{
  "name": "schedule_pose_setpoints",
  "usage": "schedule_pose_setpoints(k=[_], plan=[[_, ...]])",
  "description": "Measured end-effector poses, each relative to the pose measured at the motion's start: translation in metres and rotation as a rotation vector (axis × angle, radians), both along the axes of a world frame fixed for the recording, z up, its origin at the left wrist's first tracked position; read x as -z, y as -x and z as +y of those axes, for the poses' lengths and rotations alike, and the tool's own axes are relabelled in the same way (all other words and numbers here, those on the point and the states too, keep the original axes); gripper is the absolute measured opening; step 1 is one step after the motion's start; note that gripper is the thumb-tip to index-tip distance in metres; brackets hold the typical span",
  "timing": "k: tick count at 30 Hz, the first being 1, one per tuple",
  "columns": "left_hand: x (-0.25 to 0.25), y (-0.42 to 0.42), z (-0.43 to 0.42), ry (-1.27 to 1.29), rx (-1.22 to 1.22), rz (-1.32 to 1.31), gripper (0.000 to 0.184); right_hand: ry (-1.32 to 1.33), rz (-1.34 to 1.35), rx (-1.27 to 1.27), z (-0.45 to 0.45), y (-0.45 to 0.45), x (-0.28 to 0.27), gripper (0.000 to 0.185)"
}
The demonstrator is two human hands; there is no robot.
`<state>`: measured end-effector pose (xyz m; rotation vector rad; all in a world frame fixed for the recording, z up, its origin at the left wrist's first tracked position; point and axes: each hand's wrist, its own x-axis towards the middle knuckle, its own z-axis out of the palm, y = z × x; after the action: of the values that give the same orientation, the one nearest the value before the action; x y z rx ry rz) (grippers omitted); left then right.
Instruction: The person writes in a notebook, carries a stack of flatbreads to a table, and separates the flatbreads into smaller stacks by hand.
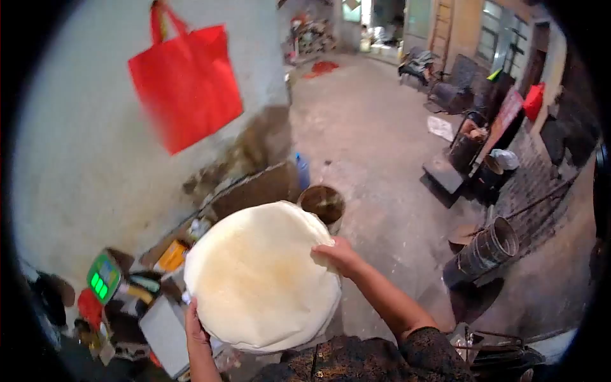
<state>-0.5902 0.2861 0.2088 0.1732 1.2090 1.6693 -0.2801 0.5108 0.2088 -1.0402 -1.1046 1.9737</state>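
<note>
Round, cream-coloured stack of thin, soft sheets [264, 274], faintly browned across its top and wrinkled at the rim, is held up in front of the person's dark, patterned top [363, 360], at 7 o'clock from the middle of the view. Taking the stack as the clock's centre, the right hand [337, 256] grips its edge between 2 and 3 o'clock, thumb laid over the upper face, the other fingers hidden under the rim. The left hand [196, 326] grips the edge at 8 o'clock, partly out of sight beneath it.

Just beyond the rim at 1 o'clock stands a brownish, round, open-topped bucket [321, 193] on the grey floor [363, 127], with a blue plastic bottle [303, 170] near it. At 11 o'clock, a bright red fabric tote bag [188, 92] hangs against the pale wall [83, 159]. At 9 o'clock, a green-framed display with lit digits [103, 277] glows; nearer the stack, towards 10 o'clock, sits a small orange box [172, 256]. Well apart at 3 o'clock, an open-ended, dark metal cylinder [480, 256] tilts.
</note>
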Motion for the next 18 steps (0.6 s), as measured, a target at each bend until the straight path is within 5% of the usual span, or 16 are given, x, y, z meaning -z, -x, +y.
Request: schedule_pose_setpoints(k=[6, 14, 18], plan=[[0.008, -0.105, 0.175, -0.147, 0.417, -0.148, 0.055, -0.107, -0.035, 0.200, 0.081, -0.165, -0.027, 0.032], [0.046, -0.266, 0.395, -0.056, 0.881, -0.312, 0.047, -0.043, -0.346, 0.770, 0.113, -0.344, -0.043, 0.041], [0.010, -0.368, 0.470, -0.112, 1.154, -0.295, 0.049, -0.031, -0.261, 0.944, 0.108, -0.419, -0.064, 0.048]])
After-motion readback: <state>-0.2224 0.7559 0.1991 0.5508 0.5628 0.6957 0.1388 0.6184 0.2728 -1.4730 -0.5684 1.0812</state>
